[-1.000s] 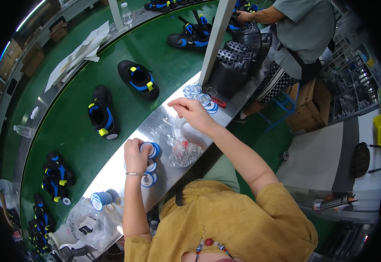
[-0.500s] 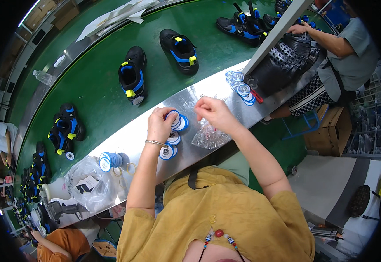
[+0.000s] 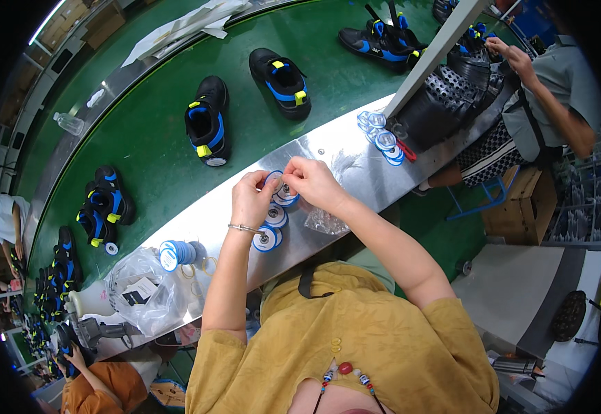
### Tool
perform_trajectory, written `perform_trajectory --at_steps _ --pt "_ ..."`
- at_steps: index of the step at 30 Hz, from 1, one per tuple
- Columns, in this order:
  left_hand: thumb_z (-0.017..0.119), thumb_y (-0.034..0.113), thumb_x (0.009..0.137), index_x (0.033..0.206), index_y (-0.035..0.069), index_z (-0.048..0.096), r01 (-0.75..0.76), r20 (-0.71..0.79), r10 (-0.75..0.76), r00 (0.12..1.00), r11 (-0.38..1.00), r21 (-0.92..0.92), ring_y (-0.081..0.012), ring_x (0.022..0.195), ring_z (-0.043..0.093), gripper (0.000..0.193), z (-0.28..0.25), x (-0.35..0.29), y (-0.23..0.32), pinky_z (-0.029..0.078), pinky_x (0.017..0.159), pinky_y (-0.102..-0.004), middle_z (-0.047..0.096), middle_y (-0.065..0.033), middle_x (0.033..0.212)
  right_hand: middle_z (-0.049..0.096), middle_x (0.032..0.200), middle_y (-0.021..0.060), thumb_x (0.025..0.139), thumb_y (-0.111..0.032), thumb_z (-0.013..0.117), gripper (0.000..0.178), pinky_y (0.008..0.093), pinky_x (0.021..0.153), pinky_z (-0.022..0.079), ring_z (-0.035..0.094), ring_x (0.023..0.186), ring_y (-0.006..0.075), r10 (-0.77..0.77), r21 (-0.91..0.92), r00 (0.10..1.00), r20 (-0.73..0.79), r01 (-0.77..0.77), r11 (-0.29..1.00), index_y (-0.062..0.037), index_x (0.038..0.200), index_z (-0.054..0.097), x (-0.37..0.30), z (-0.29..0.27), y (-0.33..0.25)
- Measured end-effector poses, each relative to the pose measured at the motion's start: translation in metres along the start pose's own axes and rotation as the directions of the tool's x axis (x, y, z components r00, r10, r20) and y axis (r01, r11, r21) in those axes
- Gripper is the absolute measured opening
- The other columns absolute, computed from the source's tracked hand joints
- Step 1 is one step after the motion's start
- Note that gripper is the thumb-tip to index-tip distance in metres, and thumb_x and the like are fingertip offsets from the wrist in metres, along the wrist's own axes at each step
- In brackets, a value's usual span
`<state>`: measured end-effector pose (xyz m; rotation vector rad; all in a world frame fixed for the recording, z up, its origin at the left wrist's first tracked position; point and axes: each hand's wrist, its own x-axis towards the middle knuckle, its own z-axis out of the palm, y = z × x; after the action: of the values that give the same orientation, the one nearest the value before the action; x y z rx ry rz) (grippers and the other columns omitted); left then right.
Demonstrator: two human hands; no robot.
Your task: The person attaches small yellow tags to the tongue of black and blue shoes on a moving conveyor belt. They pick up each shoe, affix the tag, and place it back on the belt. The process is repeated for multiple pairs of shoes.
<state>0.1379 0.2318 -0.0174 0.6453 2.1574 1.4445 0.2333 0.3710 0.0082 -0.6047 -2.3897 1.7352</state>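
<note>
My left hand (image 3: 251, 201) is pinched on a round blue-rimmed white tag (image 3: 273, 177), above the metal strip of the worktable. My right hand (image 3: 312, 183) is closed, its fingertips close against the tag's edge. What it pinches, if anything, is too small to make out. Beneath and beside both hands lie several more round tags (image 3: 266, 239), partly overlapping. A bundle of clear plastic strands in a clear bag (image 3: 325, 221) rests under my right wrist, partly covered by it.
Black-and-blue shoes (image 3: 207, 123) stand on the green belt (image 3: 152, 155). A tag stack (image 3: 171, 255) sits beside a plastic bag (image 3: 142, 303) and tagging gun (image 3: 97, 331). Right: more tags (image 3: 385, 141), red-handled tool (image 3: 406, 150), grey post (image 3: 431, 58), co-worker (image 3: 552, 103).
My right hand has moved left from above the strands to the tag in my left hand. The left hand stays nearly still. The co-worker at right has raised their hands.
</note>
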Motion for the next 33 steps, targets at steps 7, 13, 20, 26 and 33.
perform_trajectory --at_steps 7,13,20,26,33 --pt "0.070 0.013 0.081 0.087 -0.003 0.069 0.012 -0.017 -0.013 1.000 0.999 -0.051 -0.0178 0.064 0.060 0.017 0.000 -0.003 0.001 0.048 0.060 -0.0298 0.064 -0.0119 0.076 0.064 0.066 0.0061 0.086 -0.008 0.062 0.011 0.0256 0.054 0.047 0.060 0.059 0.0095 -0.058 -0.057 0.996 -0.071 0.054 0.997 0.0022 0.085 0.060 0.002 0.008 -0.003" --pt "0.067 0.012 0.084 0.088 -0.004 0.068 -0.133 -0.006 0.133 0.991 0.984 -0.118 -0.0140 0.065 0.059 0.017 0.001 -0.010 0.008 0.048 0.060 -0.0261 0.065 -0.0090 0.077 0.064 0.067 0.0059 0.089 -0.009 0.059 0.012 0.0243 0.057 0.047 0.060 0.062 0.0090 -0.084 0.097 0.996 -0.035 0.087 0.992 0.0017 0.095 0.057 -0.003 0.008 -0.018" --pt "0.063 0.018 0.091 0.080 0.002 0.066 0.187 0.220 -0.079 0.972 0.828 -0.529 -0.0046 0.059 0.048 0.020 -0.010 -0.015 0.024 0.040 0.054 -0.0201 0.058 0.0018 0.068 0.064 0.067 0.0070 0.089 -0.009 0.061 0.012 0.0245 0.054 0.045 0.058 0.061 0.0083 -0.198 0.082 0.975 0.106 0.190 0.978 0.0006 0.094 0.056 -0.015 -0.007 -0.019" --pt "0.065 0.015 0.089 0.074 0.005 0.062 0.108 0.143 -0.031 0.989 0.818 -0.565 -0.0033 0.059 0.047 0.018 -0.008 -0.013 0.026 0.039 0.054 -0.0189 0.057 0.0036 0.067 0.057 0.063 0.0022 0.088 -0.011 0.064 0.014 0.0246 0.054 0.043 0.052 0.058 0.0066 -0.191 -0.006 0.978 0.083 0.192 0.981 0.0007 0.089 0.056 -0.023 -0.013 -0.033" --pt "0.066 0.017 0.088 0.076 0.001 0.063 -0.095 0.112 0.135 0.985 0.947 -0.307 -0.0014 0.061 0.045 0.021 -0.003 0.009 0.052 0.034 0.053 -0.0191 0.056 0.0041 0.067 0.058 0.068 0.0008 0.090 -0.011 0.061 0.012 0.0236 0.054 0.043 0.053 0.061 0.0058 -0.132 0.020 0.989 -0.066 0.134 0.991 -0.0009 0.084 0.058 -0.031 -0.030 -0.009"
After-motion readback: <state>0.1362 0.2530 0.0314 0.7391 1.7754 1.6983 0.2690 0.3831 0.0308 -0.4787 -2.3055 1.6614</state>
